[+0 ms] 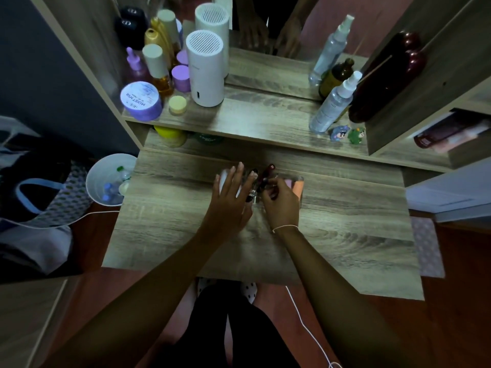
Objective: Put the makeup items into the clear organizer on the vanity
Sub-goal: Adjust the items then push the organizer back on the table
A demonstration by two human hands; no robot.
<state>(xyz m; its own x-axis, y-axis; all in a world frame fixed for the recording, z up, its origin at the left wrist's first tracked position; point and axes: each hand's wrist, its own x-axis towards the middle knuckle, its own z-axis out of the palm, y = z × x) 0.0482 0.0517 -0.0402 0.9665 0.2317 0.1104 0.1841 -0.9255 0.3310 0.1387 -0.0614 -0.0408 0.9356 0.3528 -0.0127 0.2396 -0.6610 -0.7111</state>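
Note:
The clear organizer (300,191) stands on the wooden vanity top (345,235), mostly hidden behind my hands. Upright in it are a dark red lipstick tube (269,170), a black-capped item (253,173) and pink and orange items (295,185). My left hand (229,200) lies flat with fingers spread against the organizer's left side, over a white item (222,179). My right hand (281,203) is curled at the organizer's front, fingers pinched on a small dark makeup item that is largely hidden.
The upper shelf (239,120) carries a white cylinder device (205,69), purple jars and bottles at left, spray bottles (332,102) and two small figurines at right. A white bin (109,179) sits left of the vanity. A white cable runs across the floor.

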